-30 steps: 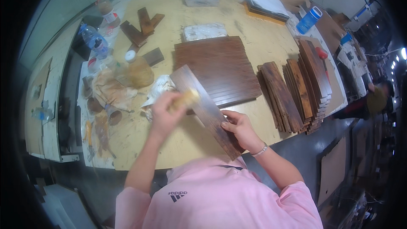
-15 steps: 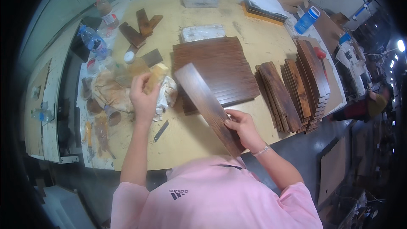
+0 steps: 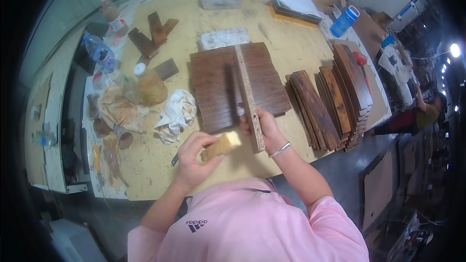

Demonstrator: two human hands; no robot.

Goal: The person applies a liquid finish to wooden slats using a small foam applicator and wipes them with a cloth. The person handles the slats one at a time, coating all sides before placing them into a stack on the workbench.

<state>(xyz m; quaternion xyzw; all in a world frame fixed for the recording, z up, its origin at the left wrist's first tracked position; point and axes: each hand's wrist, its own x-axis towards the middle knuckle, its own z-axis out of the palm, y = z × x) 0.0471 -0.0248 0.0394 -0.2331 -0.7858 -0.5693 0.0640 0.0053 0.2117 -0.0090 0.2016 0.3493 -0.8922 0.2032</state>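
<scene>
My left hand (image 3: 195,159) pinches a yellow sponge block (image 3: 221,146) between thumb and fingers, close to the table's front edge. My right hand (image 3: 267,128) grips a narrow wooden board (image 3: 246,92) near its lower end. The board is turned on its side, so its pale, speckled narrow edge faces up. Beneath its far part lies a flat stack of dark brown grooved boards (image 3: 208,80). The sponge is a short way left of the board, apart from it. A knife-like strip (image 3: 174,159) is partly hidden behind my left hand.
Left on the table (image 3: 167,174) are crumpled white paper (image 3: 177,115), a stained cloth (image 3: 121,109), a jug of amber liquid (image 3: 153,88) and plastic bottles (image 3: 99,51). Stacked brown boards (image 3: 313,109) stand right, near a blue bottle (image 3: 344,22). Someone (image 3: 427,111) is far right.
My left hand has brought the sponge right and nearer to me, away from the jug. My right hand has turned the board from its broad face onto its edge and more upright in view.
</scene>
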